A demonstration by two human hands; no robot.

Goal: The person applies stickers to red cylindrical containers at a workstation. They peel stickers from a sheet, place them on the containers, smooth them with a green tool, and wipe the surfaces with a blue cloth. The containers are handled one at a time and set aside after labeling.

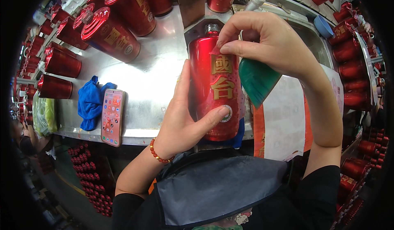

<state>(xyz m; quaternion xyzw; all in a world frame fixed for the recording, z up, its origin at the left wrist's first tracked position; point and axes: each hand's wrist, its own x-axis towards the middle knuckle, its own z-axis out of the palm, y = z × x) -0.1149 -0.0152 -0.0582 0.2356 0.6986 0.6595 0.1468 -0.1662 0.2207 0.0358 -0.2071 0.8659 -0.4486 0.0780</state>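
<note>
A glossy red bottle [201,82] with gold characters and a bare threaded neck lies in front of me, its neck pointing away. Around its lower left side wraps my left hand [180,117], the thumb pressing near a small round white emblem. Above the gold characters, my right hand [273,41] pinches the upper edge of a thin see-through film [215,50] between thumb and forefinger. A green flat scraper [258,82] sticks out below the right palm, apparently tucked in the other fingers, which are partly hidden. The film seems to lie along the bottle's front.
Several finished-looking red bottles [111,35] stand on the metal table [156,66] at left. Nearer are a blue cloth [89,103] and a lit phone [112,117]. White sheets [283,119] lie on orange paper at right, and a blue bowl [323,26] sits beyond.
</note>
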